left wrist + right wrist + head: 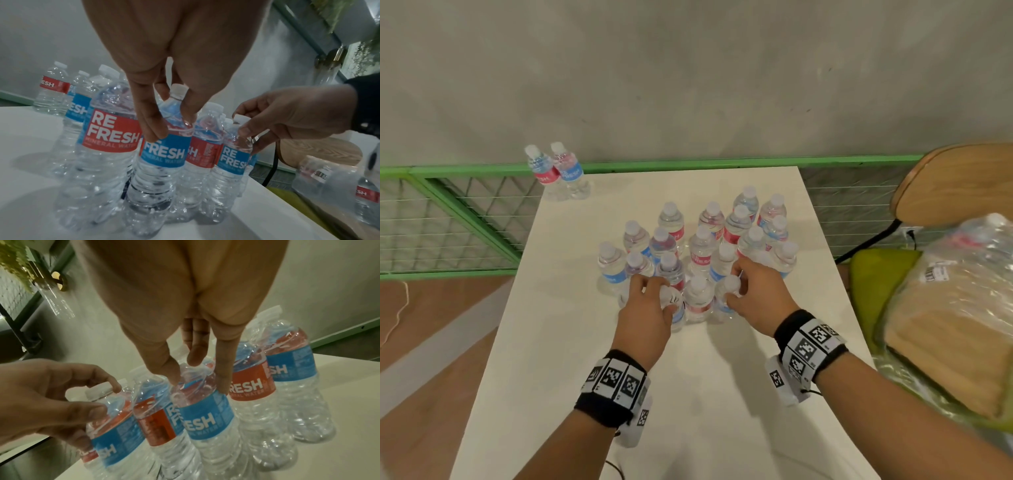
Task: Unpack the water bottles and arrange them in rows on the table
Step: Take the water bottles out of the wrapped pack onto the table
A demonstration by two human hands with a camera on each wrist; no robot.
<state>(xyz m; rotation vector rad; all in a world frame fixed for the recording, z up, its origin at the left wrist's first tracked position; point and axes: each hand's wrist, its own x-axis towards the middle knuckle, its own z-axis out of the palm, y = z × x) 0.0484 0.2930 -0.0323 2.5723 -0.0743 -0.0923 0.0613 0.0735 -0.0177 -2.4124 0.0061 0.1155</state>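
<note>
Several clear water bottles with red or blue labels stand in a loose cluster (702,240) in the middle of the white table (688,411). My left hand (654,294) grips the shoulder of a blue-labelled bottle (164,152) at the cluster's near left, thumb and fingers (152,133) curled round its neck. My right hand (736,291) holds another blue-labelled bottle (205,420) at the near right, with its fingertips (223,386) on the shoulder. Both bottles stand upright on the table. A red-labelled bottle (698,301) stands between them.
Two more bottles (558,171) stand apart at the table's far left corner. A wooden chair (959,185) on the right carries a green cushion and crumpled plastic wrap with cardboard (955,308). A green wire-mesh railing (465,205) runs behind the table.
</note>
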